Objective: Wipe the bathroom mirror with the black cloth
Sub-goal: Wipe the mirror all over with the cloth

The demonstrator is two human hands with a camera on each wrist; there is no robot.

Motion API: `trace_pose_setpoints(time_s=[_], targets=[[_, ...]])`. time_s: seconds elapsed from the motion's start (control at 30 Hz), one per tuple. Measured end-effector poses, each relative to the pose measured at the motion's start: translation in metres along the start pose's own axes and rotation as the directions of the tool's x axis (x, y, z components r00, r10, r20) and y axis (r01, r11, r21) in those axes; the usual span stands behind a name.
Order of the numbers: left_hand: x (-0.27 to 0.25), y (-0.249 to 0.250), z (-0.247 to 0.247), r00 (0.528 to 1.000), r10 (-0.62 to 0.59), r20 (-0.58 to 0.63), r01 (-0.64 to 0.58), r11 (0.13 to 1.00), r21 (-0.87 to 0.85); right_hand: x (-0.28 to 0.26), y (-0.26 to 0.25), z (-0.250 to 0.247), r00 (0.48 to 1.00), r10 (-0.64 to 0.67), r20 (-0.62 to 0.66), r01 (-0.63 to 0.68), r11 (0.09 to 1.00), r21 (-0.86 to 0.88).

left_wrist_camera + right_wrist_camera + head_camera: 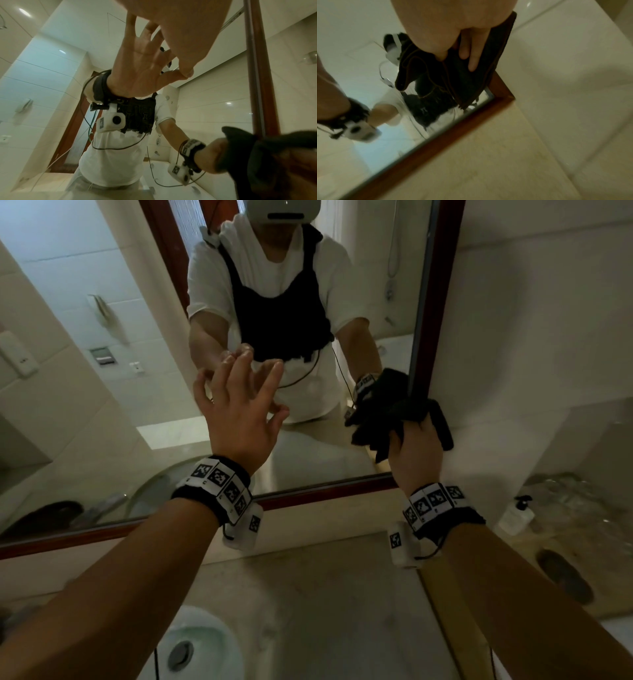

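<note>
Our left hand (236,419) is spread open, fingertips on the mirror (144,344) glass, holding nothing. Further right, our right hand (416,450) grips the bunched cloth (404,412), pressing it against the mirror's lower right corner, over the frame (442,302).

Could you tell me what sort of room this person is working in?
Most likely a bathroom: a wood-framed mirror hangs on a tiled wall above a stone counter with a white basin, and a pump soap bottle stands at the right.
</note>
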State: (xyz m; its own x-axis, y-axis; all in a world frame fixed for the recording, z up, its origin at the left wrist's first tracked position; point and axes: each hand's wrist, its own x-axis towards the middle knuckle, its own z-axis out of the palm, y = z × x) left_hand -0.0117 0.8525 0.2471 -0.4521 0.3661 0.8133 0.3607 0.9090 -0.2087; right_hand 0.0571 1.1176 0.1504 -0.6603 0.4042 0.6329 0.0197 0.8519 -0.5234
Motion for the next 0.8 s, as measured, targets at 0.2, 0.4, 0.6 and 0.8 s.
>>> trace_pose_setpoints(time_s=[0.2,0.4,0.6,0.8], targets=[[-0.001,0.001,0.004,1.000,-0.013,-0.014,0.013,1.000,0.010,-0.054,0.030,0.027,0.976,0.104,0.192,-0.102,0.995,-0.022],[-0.001,0.001,0.005,1.000,-0.024,-0.005,0.024,1.000,0.003,-0.065,0.032,0.036,0.972,0.146,0.185,-0.147,0.989,-0.004],[0.002,0.003,-0.005,0.997,-0.034,0.071,0.033,0.999,0.010,-0.050,0.022,0.026,0.959,0.171,0.224,-0.167,0.985,-0.038],[0.004,0.004,-0.023,0.992,-0.021,0.124,0.024,0.999,-0.024,-0.021,0.007,0.008,0.986,0.094,0.139,-0.086,0.994,-0.063]])
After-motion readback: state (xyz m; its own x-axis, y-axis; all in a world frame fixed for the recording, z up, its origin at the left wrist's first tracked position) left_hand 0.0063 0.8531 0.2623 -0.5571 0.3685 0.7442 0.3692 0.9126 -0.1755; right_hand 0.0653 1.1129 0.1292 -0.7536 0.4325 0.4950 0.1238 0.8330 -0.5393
